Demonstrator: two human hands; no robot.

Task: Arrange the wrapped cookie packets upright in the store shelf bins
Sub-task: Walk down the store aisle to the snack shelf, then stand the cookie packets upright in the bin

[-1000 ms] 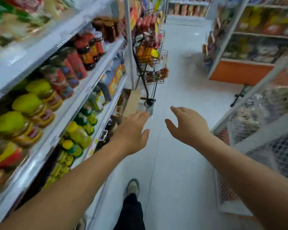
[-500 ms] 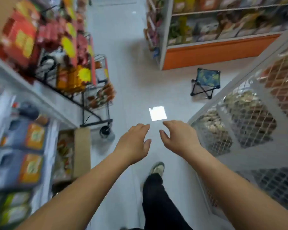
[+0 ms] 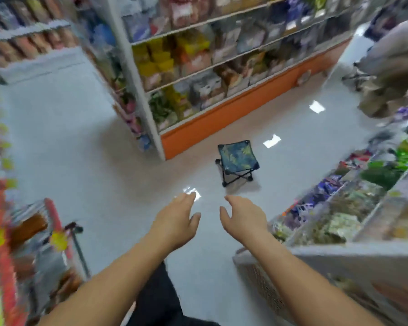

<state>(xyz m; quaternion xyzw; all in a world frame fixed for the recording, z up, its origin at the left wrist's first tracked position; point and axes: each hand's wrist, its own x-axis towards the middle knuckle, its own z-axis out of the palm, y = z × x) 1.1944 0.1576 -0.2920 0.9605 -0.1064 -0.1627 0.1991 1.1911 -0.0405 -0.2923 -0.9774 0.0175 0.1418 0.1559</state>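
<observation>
While both hover side by side above the pale grey floor (image 3: 80, 161), I log: left hand (image 3: 174, 222) and right hand (image 3: 243, 220), fingers relaxed, holding nothing; blurred wrapped packets (image 3: 325, 187) in clear-walled shelf bins (image 3: 363, 249) at right; small blue-green folding stool (image 3: 236, 158) ahead.

Folding stool (image 3: 237, 161) on floor (image 3: 80, 149) ahead, shelving (image 3: 198, 67) behind it, bins (image 3: 353, 208) right.

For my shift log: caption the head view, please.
Empty left hand and right hand reach over the aisle floor, a folding stool ahead.
</observation>
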